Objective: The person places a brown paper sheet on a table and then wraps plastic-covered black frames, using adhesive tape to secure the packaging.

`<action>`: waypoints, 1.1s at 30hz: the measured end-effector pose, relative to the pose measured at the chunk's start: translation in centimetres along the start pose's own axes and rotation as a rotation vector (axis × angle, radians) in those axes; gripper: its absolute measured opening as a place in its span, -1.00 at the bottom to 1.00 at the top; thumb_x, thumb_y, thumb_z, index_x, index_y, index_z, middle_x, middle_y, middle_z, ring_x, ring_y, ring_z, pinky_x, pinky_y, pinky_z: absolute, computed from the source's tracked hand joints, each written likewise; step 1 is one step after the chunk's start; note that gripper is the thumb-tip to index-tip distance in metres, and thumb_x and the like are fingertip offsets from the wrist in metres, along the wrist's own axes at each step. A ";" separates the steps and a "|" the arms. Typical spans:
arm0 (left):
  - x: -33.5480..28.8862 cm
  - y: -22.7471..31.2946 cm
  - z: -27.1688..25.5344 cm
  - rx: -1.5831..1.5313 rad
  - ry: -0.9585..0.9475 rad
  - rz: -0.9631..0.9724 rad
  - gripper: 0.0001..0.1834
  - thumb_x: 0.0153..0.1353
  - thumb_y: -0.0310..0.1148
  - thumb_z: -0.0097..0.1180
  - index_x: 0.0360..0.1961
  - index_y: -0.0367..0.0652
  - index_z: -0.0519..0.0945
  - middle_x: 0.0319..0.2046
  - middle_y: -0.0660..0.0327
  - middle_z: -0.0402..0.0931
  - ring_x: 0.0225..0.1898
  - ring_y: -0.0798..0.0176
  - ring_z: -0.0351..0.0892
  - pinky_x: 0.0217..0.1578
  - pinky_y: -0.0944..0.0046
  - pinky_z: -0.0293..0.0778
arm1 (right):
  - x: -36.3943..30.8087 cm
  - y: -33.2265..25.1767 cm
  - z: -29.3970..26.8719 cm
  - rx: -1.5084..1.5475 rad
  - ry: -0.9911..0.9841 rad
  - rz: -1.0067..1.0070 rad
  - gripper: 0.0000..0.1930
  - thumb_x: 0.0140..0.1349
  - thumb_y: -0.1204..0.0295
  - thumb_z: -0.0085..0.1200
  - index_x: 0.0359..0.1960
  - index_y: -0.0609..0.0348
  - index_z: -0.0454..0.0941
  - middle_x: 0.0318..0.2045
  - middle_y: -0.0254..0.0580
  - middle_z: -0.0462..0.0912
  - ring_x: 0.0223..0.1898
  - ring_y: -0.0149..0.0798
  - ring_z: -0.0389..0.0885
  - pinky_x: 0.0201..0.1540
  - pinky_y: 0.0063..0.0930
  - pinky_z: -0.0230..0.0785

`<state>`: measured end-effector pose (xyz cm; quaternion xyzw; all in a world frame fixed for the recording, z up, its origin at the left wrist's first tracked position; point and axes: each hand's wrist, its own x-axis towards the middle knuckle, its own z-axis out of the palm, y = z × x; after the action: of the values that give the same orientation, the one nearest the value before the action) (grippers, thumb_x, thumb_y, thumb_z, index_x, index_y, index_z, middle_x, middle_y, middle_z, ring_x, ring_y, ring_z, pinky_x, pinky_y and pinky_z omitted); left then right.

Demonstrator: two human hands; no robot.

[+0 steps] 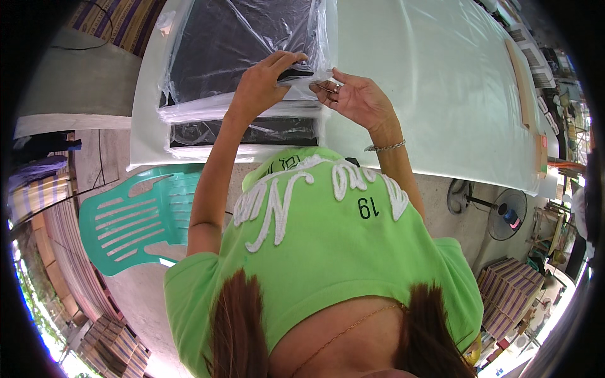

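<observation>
The dark panel lies in film on the worktop. At the panel's near right corner, the left hand curves, its grip unclear; just right of the panel, the right hand pinches a thin thing.

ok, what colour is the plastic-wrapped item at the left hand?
The wrapped item is black or nearly so, under clear plastic; best in head view.

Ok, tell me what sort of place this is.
Probably a small workshop or similar work area: there is a big white-covered table bearing a dark, flat item in clear plastic, and a fan stands on the floor beyond the table's near edge, to the right.
</observation>
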<state>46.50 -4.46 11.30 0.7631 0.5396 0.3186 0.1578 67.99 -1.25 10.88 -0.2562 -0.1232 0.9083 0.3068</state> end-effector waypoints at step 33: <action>-0.2 -0.4 0.7 -0.058 0.145 0.033 -0.51 -0.20 -0.54 0.14 -0.14 0.10 0.54 -0.19 0.37 0.52 -0.26 0.16 0.56 -0.28 0.23 0.50 | -2.0 1.9 -3.2 -0.622 0.185 -0.077 -0.39 0.20 0.18 0.03 0.22 0.12 0.09 -0.01 -0.20 0.50 -0.07 -0.37 0.37 0.07 -0.40 0.10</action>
<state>46.59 -4.41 10.50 0.7421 0.5274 0.3910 0.1351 70.16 -3.73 8.28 -0.4142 -0.3762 0.7877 0.2578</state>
